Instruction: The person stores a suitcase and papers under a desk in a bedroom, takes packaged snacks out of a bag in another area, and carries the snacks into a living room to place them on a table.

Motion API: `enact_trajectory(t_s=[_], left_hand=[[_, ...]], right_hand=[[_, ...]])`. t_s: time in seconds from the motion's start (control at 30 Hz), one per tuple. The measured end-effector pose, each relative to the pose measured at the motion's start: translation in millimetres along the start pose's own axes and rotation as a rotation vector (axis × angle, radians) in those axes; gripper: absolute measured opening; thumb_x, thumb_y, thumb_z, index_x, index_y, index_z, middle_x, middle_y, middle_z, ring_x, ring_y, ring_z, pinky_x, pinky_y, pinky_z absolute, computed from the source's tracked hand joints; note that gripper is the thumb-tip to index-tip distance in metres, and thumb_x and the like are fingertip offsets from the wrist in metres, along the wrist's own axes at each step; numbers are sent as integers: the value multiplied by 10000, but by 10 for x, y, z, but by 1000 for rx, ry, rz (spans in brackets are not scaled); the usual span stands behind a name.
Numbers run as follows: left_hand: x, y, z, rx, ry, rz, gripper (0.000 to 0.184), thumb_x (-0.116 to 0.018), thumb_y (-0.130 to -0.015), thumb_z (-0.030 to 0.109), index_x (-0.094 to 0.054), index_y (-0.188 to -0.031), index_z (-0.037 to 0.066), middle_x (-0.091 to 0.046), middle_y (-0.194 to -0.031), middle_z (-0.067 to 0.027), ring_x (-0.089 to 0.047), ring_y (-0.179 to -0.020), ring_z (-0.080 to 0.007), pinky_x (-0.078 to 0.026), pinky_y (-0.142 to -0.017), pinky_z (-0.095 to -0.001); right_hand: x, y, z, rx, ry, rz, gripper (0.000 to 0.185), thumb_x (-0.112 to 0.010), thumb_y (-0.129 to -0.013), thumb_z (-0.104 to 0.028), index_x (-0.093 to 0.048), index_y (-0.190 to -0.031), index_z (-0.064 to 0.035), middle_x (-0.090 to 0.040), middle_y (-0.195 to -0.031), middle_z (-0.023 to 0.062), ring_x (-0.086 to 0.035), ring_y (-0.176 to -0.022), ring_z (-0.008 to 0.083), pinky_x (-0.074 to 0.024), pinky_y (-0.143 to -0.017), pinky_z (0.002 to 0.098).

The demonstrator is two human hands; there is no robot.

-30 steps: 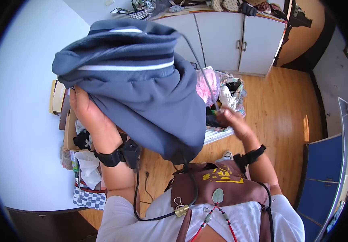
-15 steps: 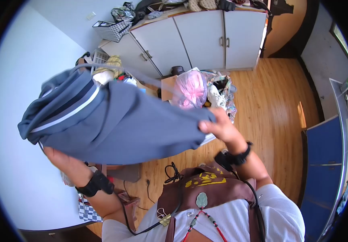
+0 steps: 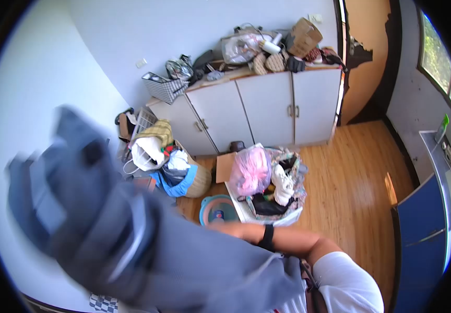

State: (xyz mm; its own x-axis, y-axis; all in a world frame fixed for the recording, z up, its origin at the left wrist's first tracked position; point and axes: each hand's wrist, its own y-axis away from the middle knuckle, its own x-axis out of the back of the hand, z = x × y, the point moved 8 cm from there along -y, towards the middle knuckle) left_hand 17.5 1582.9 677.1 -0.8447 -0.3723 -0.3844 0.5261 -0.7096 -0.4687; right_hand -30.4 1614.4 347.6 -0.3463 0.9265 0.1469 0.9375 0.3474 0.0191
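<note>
A grey-blue garment [image 3: 184,261] with a white stripe fills the lower left, blurred by motion, its bunched part raised toward the left wall. Part of my right hand [image 3: 225,228] shows at the garment's upper edge; its fingers are mostly hidden behind the cloth. A black band [image 3: 268,237] circles my right wrist. My left hand is out of sight, with the garment covering that side.
Beyond the garment stand a blue-green basin [image 3: 207,206], a container with a pink bag [image 3: 252,171] and white shoes [image 3: 283,186], and a woven basket [image 3: 201,181] of cloths. White cabinets [image 3: 264,112] line the back wall; a blue cabinet [image 3: 423,235] stands right.
The view has tilted up toward the cabinets. The garment has swung lower and closer to the camera, with its bunched end raised. My left hand has gone out of sight, and my right hand has moved left.
</note>
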Motion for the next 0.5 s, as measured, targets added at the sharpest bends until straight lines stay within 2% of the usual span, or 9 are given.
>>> enact_trajectory(t_s=[0.1, 0.13, 0.17, 0.23, 0.3, 0.37, 0.4, 0.47, 0.5], left_hand=[[701, -188, 303, -5, -98, 316, 270, -486, -892, 92, -525, -1116, -52, -630, -1007, -98, -625, -818, -154, -515, -765, -278], [1462, -483, 323, 15, -578, 176, 244, -468, -898, 91, -539, -1099, -27, -631, -1005, -100, -620, -868, -181, -503, -788, -317], [1917, -584, 125, 27, -703, 237, 264, -503, -872, 80, -537, -1116, -15, -631, -984, -104, -613, -871, -188, -495, -770, -316], [2689, -571, -360, 278, -1178, 270, 302, -560, -843, 97, -531, -1122, -14, -636, -937, -110, -611, -827, -179, -498, -727, -312], [3017, -238, -849, 765, -1210, 374, 308, -602, -818, 90, -531, -1109, 17, -619, -948, -83, -598, -799, -147, -501, -679, -297], [3093, -121, -1375, 630, -1341, 42, 367, -616, -814, 102, -518, -1157, 16, -625, -936, -81, -605, -775, -151, -509, -646, -310], [2941, -33, -1731, 573, -1181, -247, 404, -623, -824, 129, -510, -1194, 11, -625, -990, -87, -601, -832, -153, -509, -700, -306], [2488, 274, -2371, 521, -750, -632, 404, -579, -881, 175, -489, -1242, 18, -589, -1141, -93, -540, -1053, -173, -442, -896, -329], [2246, 467, -2568, 591, -583, -707, 402, -573, -883, 172, -486, -1245, 18, -585, -1147, -95, -536, -1059, -173, -438, -902, -329]], right_hand=[[-302, 151, -825, 15, 347, -138, 225, -538, -848, -166, -598, -1006, -16, -599, -965, 124, -573, -905, 219, -449, -835, 338], [-325, 233, -1226, 18, 516, -154, 228, -544, -846, -163, -600, -1012, -16, -600, -976, 130, -575, -914, 223, -450, -839, 335], [-346, 309, -1599, 8, 694, -170, 232, -549, -843, -161, -601, -1017, -16, -601, -987, 135, -577, -923, 228, -452, -843, 331], [-432, 390, -2133, -69, 1009, -218, 241, -560, -838, -156, -603, -1029, -15, -603, -1008, 147, -581, -941, 238, -455, -852, 324], [-484, 429, -2423, -171, 1215, -274, 251, -571, -833, -152, -606, -1041, -15, -606, -1029, 159, -585, -959, 247, -459, -860, 317], [-532, 449, -2524, -248, 1326, -330, 262, -582, -828, -147, -608, -1053, -15, -608, -1050, 171, -588, -978, 256, -462, -868, 309], [-548, 441, -2580, -226, 1361, -326, 263, -582, -828, -144, -607, -1056, -15, -609, -1047, 169, -590, -972, 253, -464, -861, 309], [-511, 453, -2538, -156, 1367, -268, 265, -583, -827, -137, -605, -1061, -15, -612, -1039, 164, -592, -959, 247, -466, -848, 308], [-496, 460, -2521, -125, 1372, -246, 265, -583, -826, -134, -604, -1063, -16, -614, -1036, 162, -593, -953, 244, -468, -841, 307]])
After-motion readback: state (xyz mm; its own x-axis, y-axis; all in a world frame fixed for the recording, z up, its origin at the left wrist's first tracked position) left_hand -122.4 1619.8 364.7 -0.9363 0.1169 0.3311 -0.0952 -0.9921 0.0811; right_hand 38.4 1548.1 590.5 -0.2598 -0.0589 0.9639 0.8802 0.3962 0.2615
